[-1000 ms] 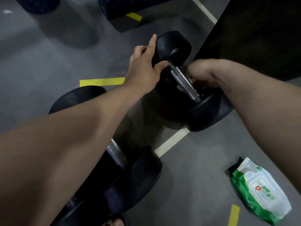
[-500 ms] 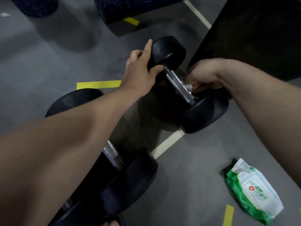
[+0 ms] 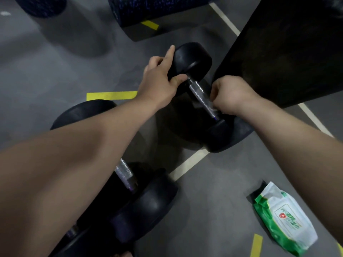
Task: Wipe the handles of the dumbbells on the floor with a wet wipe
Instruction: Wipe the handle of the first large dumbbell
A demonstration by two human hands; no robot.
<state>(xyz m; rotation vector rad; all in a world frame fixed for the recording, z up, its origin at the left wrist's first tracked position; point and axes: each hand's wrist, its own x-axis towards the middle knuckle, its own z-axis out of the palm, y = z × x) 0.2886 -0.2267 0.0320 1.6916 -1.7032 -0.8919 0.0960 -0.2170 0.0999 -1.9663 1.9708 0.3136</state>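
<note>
Here my left hand [image 3: 159, 84] clasps the far dumbbell [image 3: 194, 57] by its head; my right hand [image 3: 231, 95] pinches the wet wipe [image 3: 212, 107] against its handle [image 3: 199, 94].

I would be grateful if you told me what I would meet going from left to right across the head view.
Yellow tape strip → left hand gripping the far dumbbell → its metal handle → right hand pinching the wet wipe → wet wipe pack.

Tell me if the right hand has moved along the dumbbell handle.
Yes. The right hand, gripping the wipe, slid down the handle toward the dumbbell's near head.
</note>
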